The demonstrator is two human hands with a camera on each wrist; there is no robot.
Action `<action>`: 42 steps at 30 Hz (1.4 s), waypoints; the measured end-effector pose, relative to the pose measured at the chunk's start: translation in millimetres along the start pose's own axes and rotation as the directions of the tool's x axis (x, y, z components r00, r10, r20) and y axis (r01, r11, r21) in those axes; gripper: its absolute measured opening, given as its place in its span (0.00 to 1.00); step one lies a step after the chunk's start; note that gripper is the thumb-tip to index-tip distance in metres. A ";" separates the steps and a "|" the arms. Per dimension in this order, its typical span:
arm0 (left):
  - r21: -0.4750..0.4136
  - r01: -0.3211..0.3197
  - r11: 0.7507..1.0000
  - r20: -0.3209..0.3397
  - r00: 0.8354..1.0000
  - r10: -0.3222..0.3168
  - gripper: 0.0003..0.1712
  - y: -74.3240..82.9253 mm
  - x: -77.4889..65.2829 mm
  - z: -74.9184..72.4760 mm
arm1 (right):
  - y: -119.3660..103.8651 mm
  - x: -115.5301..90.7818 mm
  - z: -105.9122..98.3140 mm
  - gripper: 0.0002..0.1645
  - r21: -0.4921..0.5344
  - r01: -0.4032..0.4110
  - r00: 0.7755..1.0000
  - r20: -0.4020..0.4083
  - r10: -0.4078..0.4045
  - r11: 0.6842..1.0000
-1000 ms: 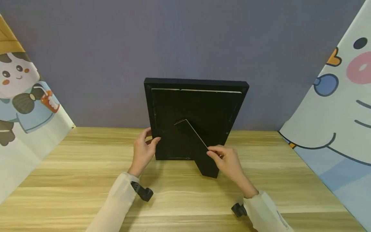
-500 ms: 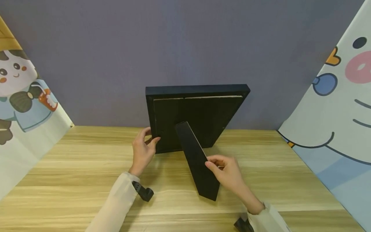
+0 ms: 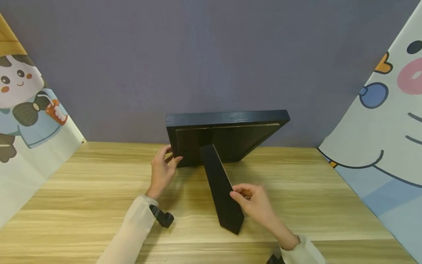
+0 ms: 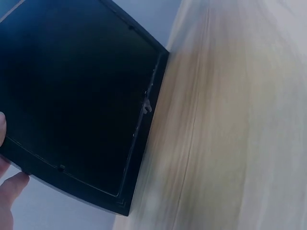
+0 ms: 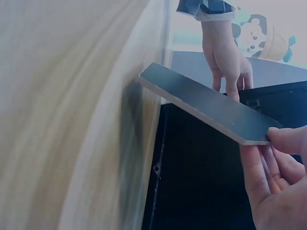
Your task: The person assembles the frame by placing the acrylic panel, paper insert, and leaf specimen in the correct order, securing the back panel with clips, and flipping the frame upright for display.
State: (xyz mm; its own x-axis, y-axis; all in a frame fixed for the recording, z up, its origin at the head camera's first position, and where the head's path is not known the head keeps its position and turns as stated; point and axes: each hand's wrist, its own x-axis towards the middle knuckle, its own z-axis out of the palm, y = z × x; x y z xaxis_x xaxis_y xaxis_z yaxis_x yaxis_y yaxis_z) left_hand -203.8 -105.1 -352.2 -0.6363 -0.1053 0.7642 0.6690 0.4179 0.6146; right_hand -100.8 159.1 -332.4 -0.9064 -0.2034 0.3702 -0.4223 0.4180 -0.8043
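A black picture frame (image 3: 227, 118) stands on the table with its back toward me, its top leaning my way in the head view. From the middle of its back a flat black easel stand (image 3: 220, 190) swings out toward me. My left hand (image 3: 162, 170) grips the frame's left edge between thumb and fingers, the fingers partly hidden behind it. My right hand (image 3: 255, 202) pinches the stand's right edge between thumb and fingers. Small metal hardware (image 4: 147, 104) shows on the lower back edge in the left wrist view. The frame's front is hidden.
The wood-grain table (image 3: 99, 183) runs back to a grey-purple wall (image 3: 211, 55). Cartoon-printed panels stand at the left (image 3: 29, 106) and right (image 3: 392, 121). A dark wrist camera (image 3: 162, 216) is strapped to my left sleeve.
The frame's top has tipped down toward me. The stand has swung out from the back, and my right hand has moved nearer with it. The left hand has kept its place.
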 end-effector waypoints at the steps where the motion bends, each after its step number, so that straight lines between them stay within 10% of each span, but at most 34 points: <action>1: 0.005 0.003 1.000 0.008 1.000 -0.003 0.21 0.0 0.5 -0.4 | 0.1 -0.5 0.9 0.07 0.001 0.004 1.000 0.008 -0.004 1.000; 15: -0.006 0.145 0.989 0.148 0.979 -0.143 0.17 3.9 4.8 -7.2 | -0.2 -6.0 0.3 0.11 -0.011 -0.031 0.996 0.088 0.032 0.999; 42: 0.057 0.040 0.998 0.275 0.960 -0.054 0.24 4.7 -0.1 -24.2 | 17.6 -13.3 -28.8 0.10 -0.065 -0.141 0.978 0.148 0.149 0.988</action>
State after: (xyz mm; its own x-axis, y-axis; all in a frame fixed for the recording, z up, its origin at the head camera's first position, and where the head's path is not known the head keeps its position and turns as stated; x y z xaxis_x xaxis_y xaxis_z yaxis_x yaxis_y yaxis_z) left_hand -191.3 -124.9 -344.7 -0.7525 0.1248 0.6467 0.6204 0.4640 0.6323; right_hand -96.4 194.6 -338.1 -0.9478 -0.2675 0.1734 -0.2902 0.4990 -0.8166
